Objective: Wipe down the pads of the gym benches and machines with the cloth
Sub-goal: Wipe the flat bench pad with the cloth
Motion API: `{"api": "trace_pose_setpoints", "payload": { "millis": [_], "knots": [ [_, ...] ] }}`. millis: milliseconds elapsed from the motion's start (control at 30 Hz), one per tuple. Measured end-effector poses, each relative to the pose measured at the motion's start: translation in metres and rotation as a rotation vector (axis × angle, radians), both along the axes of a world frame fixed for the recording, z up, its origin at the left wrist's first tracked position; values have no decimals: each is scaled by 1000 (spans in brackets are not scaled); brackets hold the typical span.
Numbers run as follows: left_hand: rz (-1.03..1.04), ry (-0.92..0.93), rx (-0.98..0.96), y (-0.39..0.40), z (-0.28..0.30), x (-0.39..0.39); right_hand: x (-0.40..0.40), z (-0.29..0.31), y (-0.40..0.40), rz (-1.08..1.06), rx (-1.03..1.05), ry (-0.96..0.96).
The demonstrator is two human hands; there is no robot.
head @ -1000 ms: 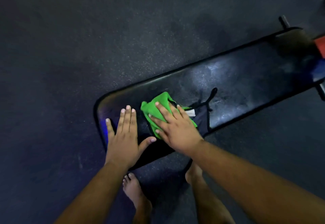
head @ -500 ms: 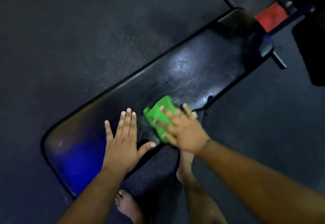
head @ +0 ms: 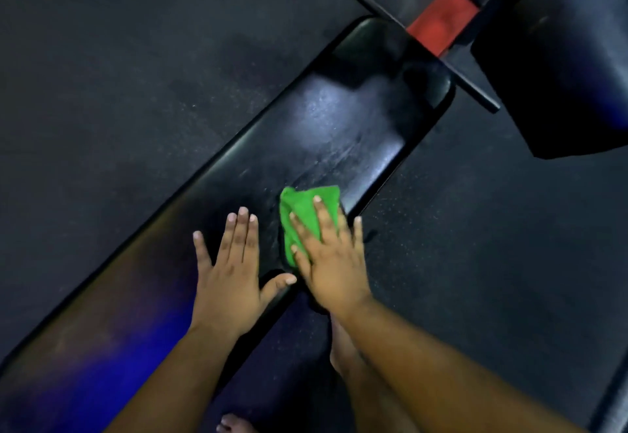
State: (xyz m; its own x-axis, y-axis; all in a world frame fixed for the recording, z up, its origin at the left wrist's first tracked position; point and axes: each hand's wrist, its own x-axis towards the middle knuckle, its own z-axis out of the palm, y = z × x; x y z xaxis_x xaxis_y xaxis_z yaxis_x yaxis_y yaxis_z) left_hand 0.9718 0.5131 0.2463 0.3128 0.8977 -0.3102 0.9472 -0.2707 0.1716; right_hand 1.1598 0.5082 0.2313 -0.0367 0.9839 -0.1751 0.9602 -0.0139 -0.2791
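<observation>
Fingers (head: 319, 215) of the right hand (head: 326, 262) are pressing flat, spread, on the crumpled green cloth (head: 302, 208) mid-way along the long black vinyl bench pad (head: 339, 119), while the left hand (head: 231, 269) is bracing open-palmed nearby, leaving, I'd judge, the far end and the neighbouring black padded machine (head: 560, 68) waiting.

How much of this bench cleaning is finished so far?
Hard to say what is done: the bench pad shows faint streaks ahead of the green cloth, no clear clean patch. In hand: the right hand presses the cloth flat on the pad, the left hand braced beside it. Left: the second pad at upper right looks untouched.
</observation>
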Motion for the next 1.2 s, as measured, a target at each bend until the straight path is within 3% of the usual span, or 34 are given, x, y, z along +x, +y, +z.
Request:
{"api": "trace_pose_setpoints", "payload": {
  "millis": [133,233,433,667,833,1200],
  "knots": [
    [-30,-9,18,33,-1,38,98,-6,106,-465,-46,37],
    [-57,-22,8,60,-3,70,135,-4,147,-615,-23,171],
    [-101,-16,-11,107,-4,116,85,0,78,-351,-91,236],
    [-156,5,-4,153,-11,146,186,-9,222,-568,-87,29],
    [-102,-4,-7,170,-13,155,188,-4,258,-544,-80,-149],
    [-24,39,-5,181,-17,111,167,2,340,-314,-98,-267]
  ]
}}
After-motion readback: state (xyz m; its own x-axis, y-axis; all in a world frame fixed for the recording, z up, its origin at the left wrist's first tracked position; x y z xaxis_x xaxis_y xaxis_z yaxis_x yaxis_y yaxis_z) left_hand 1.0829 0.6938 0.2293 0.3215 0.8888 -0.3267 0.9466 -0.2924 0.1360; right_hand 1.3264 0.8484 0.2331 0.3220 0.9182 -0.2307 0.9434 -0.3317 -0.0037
